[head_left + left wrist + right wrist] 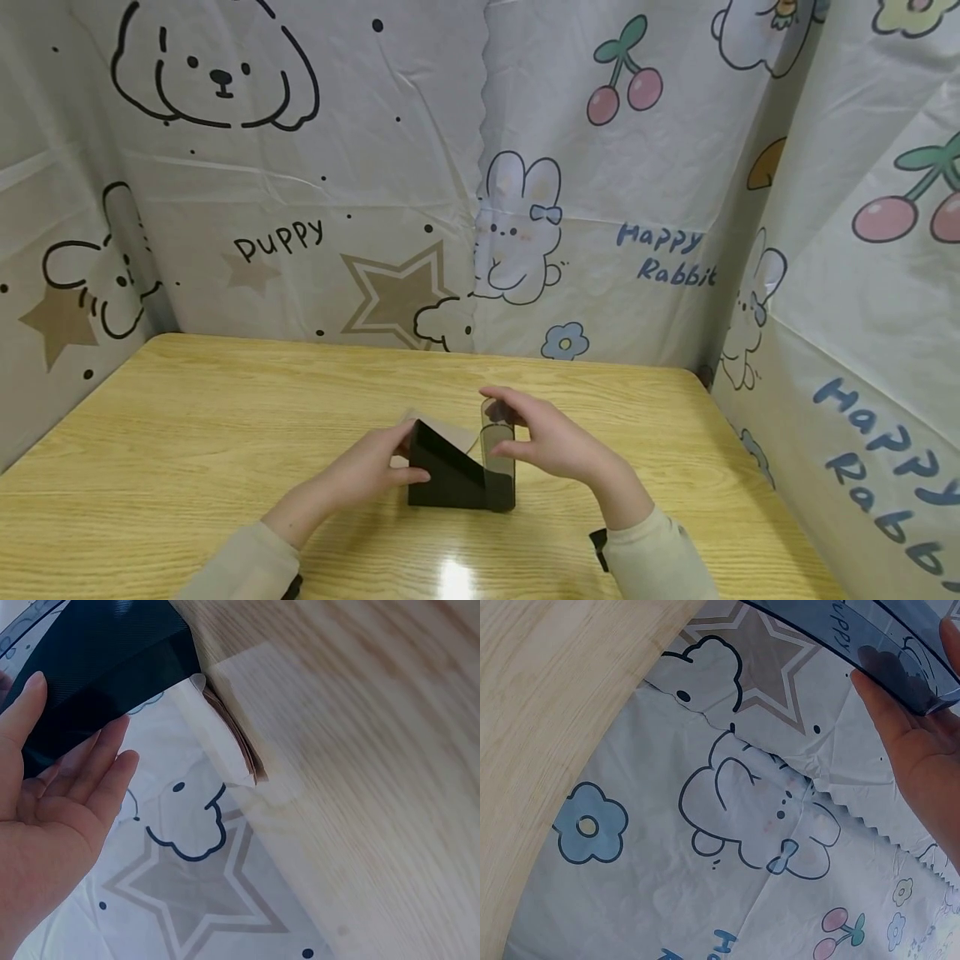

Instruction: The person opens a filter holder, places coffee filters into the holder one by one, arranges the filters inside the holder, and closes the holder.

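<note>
A black wedge-shaped box (444,477) stands on the table, its sloping top falling to the right. My left hand (365,463) holds its tall left end, thumb on the front face and fingers behind. A smoky see-through plastic cover (497,442) rises upright at the box's low right end. My right hand (553,437) grips that cover near its top between thumb and fingers. Behind the box lies a beige paper piece (453,432); in the left wrist view it appears as a thin layered stack (229,735) with brown edges. The box's inside is hidden.
The wood-grain table (225,417) carries all of this. A printed cloth (405,167) hangs along its back and both sides. Black straps (598,548) show at the sleeves.
</note>
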{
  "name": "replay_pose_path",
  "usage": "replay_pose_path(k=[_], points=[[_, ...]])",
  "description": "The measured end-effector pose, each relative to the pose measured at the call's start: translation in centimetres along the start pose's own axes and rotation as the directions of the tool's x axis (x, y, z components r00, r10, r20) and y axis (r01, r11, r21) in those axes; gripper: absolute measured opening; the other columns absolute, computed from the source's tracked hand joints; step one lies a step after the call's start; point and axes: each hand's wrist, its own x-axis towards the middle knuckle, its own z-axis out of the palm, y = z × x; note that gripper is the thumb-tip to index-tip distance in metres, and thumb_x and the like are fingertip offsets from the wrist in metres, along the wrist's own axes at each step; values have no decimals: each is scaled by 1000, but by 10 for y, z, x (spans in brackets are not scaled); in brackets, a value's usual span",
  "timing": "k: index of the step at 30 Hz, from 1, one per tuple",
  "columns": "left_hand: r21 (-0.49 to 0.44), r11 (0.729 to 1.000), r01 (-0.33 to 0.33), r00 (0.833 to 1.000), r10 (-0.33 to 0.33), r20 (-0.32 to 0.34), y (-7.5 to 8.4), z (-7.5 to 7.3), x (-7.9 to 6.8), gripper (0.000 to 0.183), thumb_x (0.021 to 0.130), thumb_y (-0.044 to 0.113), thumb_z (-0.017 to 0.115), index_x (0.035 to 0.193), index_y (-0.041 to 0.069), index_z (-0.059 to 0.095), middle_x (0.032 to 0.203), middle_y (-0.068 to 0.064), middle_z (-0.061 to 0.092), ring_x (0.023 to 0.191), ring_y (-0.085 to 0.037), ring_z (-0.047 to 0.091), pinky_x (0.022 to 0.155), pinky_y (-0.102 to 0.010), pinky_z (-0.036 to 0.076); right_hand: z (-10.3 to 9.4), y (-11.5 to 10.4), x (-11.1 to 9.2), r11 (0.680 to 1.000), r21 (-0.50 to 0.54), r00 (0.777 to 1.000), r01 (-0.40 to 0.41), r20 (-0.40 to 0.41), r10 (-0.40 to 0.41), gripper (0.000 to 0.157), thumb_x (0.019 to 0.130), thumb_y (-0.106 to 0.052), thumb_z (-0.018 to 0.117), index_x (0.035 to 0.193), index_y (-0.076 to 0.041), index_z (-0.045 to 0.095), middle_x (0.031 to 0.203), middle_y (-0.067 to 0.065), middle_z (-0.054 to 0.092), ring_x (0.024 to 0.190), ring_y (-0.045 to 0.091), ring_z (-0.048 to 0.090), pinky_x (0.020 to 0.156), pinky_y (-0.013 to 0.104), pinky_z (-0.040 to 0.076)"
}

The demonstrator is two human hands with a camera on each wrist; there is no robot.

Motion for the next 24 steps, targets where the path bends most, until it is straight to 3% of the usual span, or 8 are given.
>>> replay_pose_path(k=[4, 8, 11, 17, 24], points=[[2, 1000, 11, 1000, -11, 6, 0, -3, -2, 77, 83, 30, 70, 143, 1, 32, 94, 3, 64, 98, -20, 60, 81, -35, 51, 0, 1, 0, 1000, -11, 1000, 1, -8, -1, 63, 88, -12, 65, 143, -8, 35, 122, 8, 56, 116, 23, 54, 99, 40, 43], [18, 999, 33, 999, -33, 3, -2, -5, -3, 87, 82, 32, 70, 145, -5, 22, 98, 0, 64, 98, -20, 60, 83, -36, 50, 0, 1, 1, 1000, -21, 1000, -7, -26, 7, 63, 87, -12, 66, 142, -11, 36, 119, 6, 57, 110, 19, 56, 95, 38, 45], [22, 999, 35, 999, -35, 3, -5, -7, -3, 86, 82, 33, 70, 146, -3, 23, 99, 1, 63, 98, -18, 59, 83, -35, 49, -1, 2, 0, 1000, -13, 999, -25, -37, 24, 63, 86, -11, 67, 141, -13, 37, 115, 3, 58, 103, 15, 56, 91, 36, 46], [16, 1000, 2, 1000, -2, 9, -9, -10, -4, 74, 83, 33, 69, 143, 6, 35, 95, 8, 62, 97, -15, 59, 82, -31, 49, -4, 4, -2, 999, -20, 998, -45, -44, 44, 64, 85, -12, 68, 141, -14, 37, 112, 1, 58, 96, 12, 54, 85, 32, 47], [-9, 1000, -3, 1000, 4, 7, -11, -13, -5, 35, 83, 33, 69, 110, 16, 54, 96, 6, 63, 97, -18, 60, 81, -32, 49, -6, 6, -3, 998, -38, 998, -43, -50, 42, 63, 85, -14, 69, 140, -14, 38, 112, 2, 58, 95, 13, 54, 84, 32, 46]])
